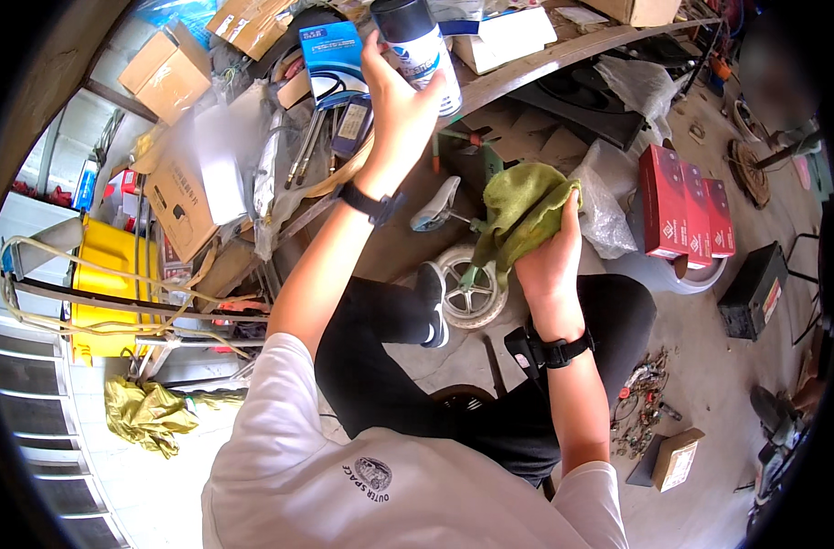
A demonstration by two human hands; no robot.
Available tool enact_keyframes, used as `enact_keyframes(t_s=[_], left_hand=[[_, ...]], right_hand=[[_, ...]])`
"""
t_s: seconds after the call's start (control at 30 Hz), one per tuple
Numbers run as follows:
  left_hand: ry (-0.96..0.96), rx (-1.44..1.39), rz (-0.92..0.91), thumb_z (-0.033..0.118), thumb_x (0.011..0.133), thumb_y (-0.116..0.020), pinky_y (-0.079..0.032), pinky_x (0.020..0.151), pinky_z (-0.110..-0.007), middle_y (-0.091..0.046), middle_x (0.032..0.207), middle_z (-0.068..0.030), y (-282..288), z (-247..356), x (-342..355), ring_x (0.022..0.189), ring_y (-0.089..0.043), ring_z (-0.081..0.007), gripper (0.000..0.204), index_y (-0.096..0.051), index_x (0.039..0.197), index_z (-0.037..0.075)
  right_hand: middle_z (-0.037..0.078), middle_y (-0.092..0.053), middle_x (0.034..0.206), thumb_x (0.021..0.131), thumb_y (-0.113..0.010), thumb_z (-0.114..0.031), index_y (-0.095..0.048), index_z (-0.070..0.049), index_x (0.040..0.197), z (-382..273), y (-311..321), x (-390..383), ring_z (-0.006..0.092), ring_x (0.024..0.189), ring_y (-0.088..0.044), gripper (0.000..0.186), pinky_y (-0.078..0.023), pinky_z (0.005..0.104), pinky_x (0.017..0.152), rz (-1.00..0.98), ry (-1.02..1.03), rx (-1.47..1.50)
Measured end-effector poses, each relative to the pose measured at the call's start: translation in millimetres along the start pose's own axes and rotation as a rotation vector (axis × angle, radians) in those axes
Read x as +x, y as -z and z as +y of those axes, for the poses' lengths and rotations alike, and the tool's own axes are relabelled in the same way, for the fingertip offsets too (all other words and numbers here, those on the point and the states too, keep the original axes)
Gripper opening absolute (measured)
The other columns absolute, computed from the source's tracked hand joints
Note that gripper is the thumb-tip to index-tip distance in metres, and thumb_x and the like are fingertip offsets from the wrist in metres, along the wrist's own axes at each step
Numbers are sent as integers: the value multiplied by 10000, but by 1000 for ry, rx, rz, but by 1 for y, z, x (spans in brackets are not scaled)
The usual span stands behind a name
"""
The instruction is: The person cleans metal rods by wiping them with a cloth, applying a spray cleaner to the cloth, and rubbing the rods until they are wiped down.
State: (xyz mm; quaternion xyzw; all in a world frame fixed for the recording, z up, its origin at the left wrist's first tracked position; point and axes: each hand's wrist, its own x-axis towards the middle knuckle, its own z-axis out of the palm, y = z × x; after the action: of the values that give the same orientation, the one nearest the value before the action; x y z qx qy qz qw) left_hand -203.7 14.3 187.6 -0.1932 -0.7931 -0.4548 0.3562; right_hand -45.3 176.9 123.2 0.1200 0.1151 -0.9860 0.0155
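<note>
My left hand [399, 123] reaches up to the cluttered bench and is closed around a can [421, 53] with a black cap and a white and blue label. The can tilts a little, and its lower end is beside the bench edge. In front of my right knee, my right hand [552, 267] grips a crumpled green cloth [525, 209], which hides most of its fingers. Beneath the cloth, a small white spoked wheel [472, 302] and a bicycle saddle [435, 205] show near my shoe [430, 302].
A blue box [331, 57], cardboard boxes [166, 73] and metal rods crowd the bench. Right of the cloth lie bubble wrap [604, 206] and red boxes [673, 203] on a pale tub. Small parts [641, 403] are scattered on the floor. A yellow bin [111, 274] stands at the left.
</note>
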Motion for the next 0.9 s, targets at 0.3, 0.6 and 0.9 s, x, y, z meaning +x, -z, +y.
enact_keyframes(t_s=[0.3, 0.6, 0.9], left_hand=[[-278, 424, -205, 89, 779, -673, -450, 838, -405, -579, 1045, -169, 87, 55, -43, 961, -582, -338, 313, -555, 1056, 0], [-96, 994, -371, 192, 790, -656, -478, 692, -432, -628, 809, -143, 178, 1, -32, 785, -613, -342, 187, -597, 832, 19], [-79, 1195, -516, 215, 803, -631, -499, 697, -463, -653, 763, -199, 155, -25, -23, 746, -644, -371, 216, -616, 805, -1]], right_hand=[[91, -526, 1294, 996, -360, -434, -491, -87, 1279, -1, -6, -5, 263, 1198, -496, 467, -368, 416, 1036, 23, 28, -12], [89, -543, 1258, 994, -366, -442, -503, -89, 1257, 11, -5, -6, 257, 1156, -518, 461, -399, 416, 992, -25, -63, -2], [97, -542, 1250, 1001, -339, -436, -502, -85, 1250, 14, -5, -10, 267, 1152, -513, 460, -392, 428, 998, -26, -94, -14]])
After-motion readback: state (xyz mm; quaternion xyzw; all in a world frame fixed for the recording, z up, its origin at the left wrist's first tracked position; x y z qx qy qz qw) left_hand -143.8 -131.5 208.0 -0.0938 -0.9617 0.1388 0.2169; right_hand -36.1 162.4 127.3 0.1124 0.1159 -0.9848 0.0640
